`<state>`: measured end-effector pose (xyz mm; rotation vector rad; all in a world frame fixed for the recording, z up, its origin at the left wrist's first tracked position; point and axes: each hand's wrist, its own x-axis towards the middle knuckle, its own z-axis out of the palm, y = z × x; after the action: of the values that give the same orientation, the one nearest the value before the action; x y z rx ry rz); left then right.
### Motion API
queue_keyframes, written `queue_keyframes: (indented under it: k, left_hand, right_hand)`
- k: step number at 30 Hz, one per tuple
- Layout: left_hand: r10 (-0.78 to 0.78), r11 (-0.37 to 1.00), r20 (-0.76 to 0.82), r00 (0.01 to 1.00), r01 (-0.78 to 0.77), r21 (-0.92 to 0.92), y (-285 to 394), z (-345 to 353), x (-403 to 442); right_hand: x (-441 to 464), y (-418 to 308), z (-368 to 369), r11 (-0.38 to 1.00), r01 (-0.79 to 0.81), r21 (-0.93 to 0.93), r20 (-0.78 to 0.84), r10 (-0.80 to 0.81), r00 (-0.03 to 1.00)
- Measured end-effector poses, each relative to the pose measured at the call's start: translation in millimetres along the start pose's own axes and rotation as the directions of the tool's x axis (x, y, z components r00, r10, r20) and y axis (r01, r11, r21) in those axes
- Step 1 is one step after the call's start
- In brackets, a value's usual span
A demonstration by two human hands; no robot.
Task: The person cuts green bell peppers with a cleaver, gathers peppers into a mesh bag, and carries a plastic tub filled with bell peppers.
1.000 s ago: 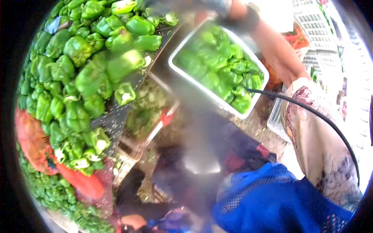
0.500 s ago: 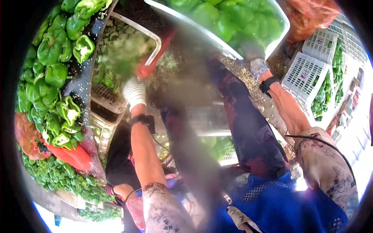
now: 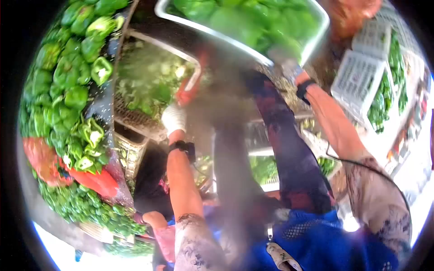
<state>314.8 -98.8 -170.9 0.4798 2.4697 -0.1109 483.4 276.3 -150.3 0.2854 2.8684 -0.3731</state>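
My left hand, in a white ribbed glove, is by the lower right corner of a crate of pale and green pepper pieces. A blurred red thing meets its fingertips; whether it is part of the glove or something held I cannot tell. My right hand, in a greyish glove, is closed over the near edge of a white crate. Green bell peppers fill this crate, and blur hides the fingertips among them.
On the left, green peppers, some cut open, cover a dark surface with a red bag below. White crates stand to the right beside more peppers. A co-worker's dark-clothed leg is close to my left arm. A reddish mesh sack is top right.
In the view, my left hand has shifted right and down. The crate of whole peppers and my right hand have moved slightly left. The pile at left appears further right.
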Motion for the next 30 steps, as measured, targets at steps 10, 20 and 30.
queue_keyframes:
  k: [10, 20, 30]
  left_hand:
    - [0.033, 0.987, 0.164, 0.986, -0.007, -0.160, -15.3, -15.6, -2.9]
    - [0.423, 0.906, 0.266, 0.866, -0.412, -0.100, 154.7, -120.2, 12.5]
    - [0.398, 0.861, 0.438, 0.806, -0.163, -0.483, 339.3, -54.8, 41.6]
  right_hand:
    - [-21.3, 22.2, -43.4, 0.862, -0.363, 0.354, 0.173, 0.321, 0.931]
    - [-28.8, 40.5, -29.2, 0.681, -0.359, 0.638, 0.056, 0.424, 0.904]
    - [-19.7, 7.7, 0.6, 0.437, -0.666, 0.604, 0.295, 0.654, 0.696]
